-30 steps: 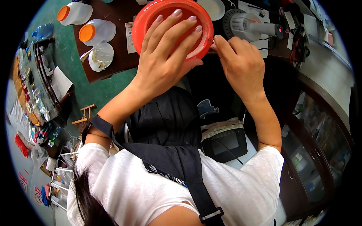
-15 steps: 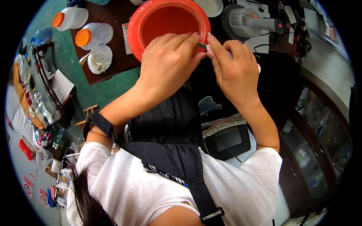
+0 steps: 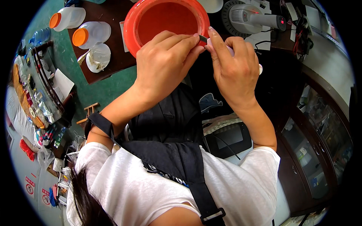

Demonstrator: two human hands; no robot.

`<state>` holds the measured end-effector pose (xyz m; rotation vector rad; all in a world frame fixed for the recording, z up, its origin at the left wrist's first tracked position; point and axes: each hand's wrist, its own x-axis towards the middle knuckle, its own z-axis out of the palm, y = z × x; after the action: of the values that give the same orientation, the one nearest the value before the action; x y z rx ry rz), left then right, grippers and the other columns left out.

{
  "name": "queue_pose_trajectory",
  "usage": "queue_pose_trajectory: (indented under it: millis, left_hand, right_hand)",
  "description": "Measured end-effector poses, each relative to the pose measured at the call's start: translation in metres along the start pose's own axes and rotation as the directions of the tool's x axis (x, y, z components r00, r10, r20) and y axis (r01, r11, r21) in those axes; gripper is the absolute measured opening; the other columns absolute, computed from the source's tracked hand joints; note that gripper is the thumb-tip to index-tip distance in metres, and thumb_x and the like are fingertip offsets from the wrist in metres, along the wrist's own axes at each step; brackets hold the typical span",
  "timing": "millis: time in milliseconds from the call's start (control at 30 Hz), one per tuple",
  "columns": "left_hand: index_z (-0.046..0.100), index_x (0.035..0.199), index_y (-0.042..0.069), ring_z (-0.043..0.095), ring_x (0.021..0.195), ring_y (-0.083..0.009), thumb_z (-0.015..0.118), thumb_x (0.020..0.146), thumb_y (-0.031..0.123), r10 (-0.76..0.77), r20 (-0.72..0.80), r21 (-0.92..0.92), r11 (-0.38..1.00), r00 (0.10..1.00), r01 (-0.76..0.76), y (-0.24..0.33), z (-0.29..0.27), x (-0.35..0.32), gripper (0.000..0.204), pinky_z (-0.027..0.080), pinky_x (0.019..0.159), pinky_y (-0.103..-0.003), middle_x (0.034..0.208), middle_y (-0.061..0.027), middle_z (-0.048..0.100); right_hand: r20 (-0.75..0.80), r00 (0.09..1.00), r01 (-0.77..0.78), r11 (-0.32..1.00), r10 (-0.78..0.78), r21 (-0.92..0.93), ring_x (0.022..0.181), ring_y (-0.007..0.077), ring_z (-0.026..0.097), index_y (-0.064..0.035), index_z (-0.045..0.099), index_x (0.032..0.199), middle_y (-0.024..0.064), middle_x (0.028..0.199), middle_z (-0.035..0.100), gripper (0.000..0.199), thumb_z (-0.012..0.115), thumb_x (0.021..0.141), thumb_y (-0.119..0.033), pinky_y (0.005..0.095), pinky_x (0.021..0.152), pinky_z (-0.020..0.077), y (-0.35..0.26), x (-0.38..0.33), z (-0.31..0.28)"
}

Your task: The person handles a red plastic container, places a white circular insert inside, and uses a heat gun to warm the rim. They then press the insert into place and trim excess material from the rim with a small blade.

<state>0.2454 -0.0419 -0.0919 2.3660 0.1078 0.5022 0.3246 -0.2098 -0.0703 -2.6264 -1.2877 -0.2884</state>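
Observation:
My left hand (image 3: pixel 164 62) is over the near rim of a red plastic basin (image 3: pixel 130 35). Its thumb and fingers are pinched together around the dark, flat metal end (image 3: pixel 203 38) of a small tool. Closed around the tool's pale lilac handle (image 3: pixel 230 51) is my right hand (image 3: pixel 235 66), its index finger stretched along it toward the metal. A whitish tip (image 3: pixel 260 69) shows beside the right hand's outer edge. Most of the tool is covered by my fingers, so its exact kind cannot be made out. The basin's inside is reddish.
Two clear jars with orange lids (image 3: pixel 80 37) lie left of the basin, near a white tub (image 3: pixel 98 57) with torn film, all on the dark table (image 3: pixel 117 67). A grey-white device with a round dark base (image 3: pixel 241 17) stands at the right. Glass-door cabinets (image 3: pixel 313 158) line the right side.
My fingertips and the tool's metal end have shifted slightly up, and the metal has tilted. The basin and table things appear a little further left and up in the picture.

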Motion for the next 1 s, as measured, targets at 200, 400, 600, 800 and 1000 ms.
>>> queue_pose_trajectory:
  millis: [200,400,600,800,1000]
  left_hand:
    - [0.079,0.103,0.009,0.072,0.084,-0.0203,0.081,0.083,0.016,0.007,0.005,0.037,0.999,1.000,-0.007,0.001,-0.001,0.002,0.021,0.057,0.070,-0.032,0.095,-0.0040,0.078]
    - [0.079,0.104,0.009,0.072,0.085,-0.0206,0.081,0.083,0.017,-0.014,0.041,0.015,1.000,0.999,0.013,0.001,-0.001,0.001,0.022,0.058,0.071,-0.031,0.096,-0.0041,0.078]
    - [0.079,0.102,0.009,0.072,0.086,-0.0206,0.082,0.080,0.016,-0.007,0.006,0.021,1.000,1.000,0.007,0.000,0.000,0.000,0.024,0.058,0.071,-0.031,0.096,-0.0041,0.078]
    - [0.079,0.103,0.009,0.072,0.086,-0.0203,0.082,0.079,0.014,-0.006,0.003,0.027,1.000,1.000,0.006,0.000,0.002,0.001,0.024,0.058,0.071,-0.031,0.096,-0.0036,0.078]
    - [0.078,0.097,0.010,0.071,0.082,-0.0189,0.080,0.082,0.020,0.051,-0.039,0.049,0.998,0.998,-0.049,-0.003,0.006,0.001,0.018,0.057,0.066,-0.031,0.090,-0.0013,0.077]
  right_hand:
    - [-0.014,0.998,-0.054,0.997,0.054,-0.052,0.075,0.0195,0.055,-0.0170,0.075,0.123,0.0007,0.084,0.058,0.031,0.073,0.093,-0.025,0.0335,0.064,0.0462,-0.003,0.003,0.001]
    - [-0.034,0.997,-0.064,0.998,0.064,0.005,0.076,0.0192,0.055,-0.0158,0.075,0.121,0.0005,0.084,0.056,0.031,0.074,0.092,-0.026,0.0331,0.064,0.0450,0.002,0.002,0.002]
    - [0.048,0.996,-0.083,0.995,0.080,0.052,0.075,0.0191,0.055,-0.0174,0.075,0.123,0.0003,0.084,0.057,0.031,0.073,0.093,-0.026,0.0333,0.064,0.0460,-0.004,-0.002,-0.007]
    - [0.016,0.998,-0.057,0.998,0.057,0.002,0.075,0.0190,0.053,-0.0146,0.075,0.119,0.0009,0.084,0.054,0.035,0.077,0.087,-0.027,0.0331,0.061,0.0422,-0.006,-0.003,-0.005]
    - [-0.002,0.998,-0.060,0.998,0.060,-0.006,0.075,0.0189,0.053,-0.0144,0.075,0.118,0.0007,0.083,0.054,0.035,0.078,0.086,-0.027,0.0331,0.061,0.0418,-0.006,-0.004,-0.002]
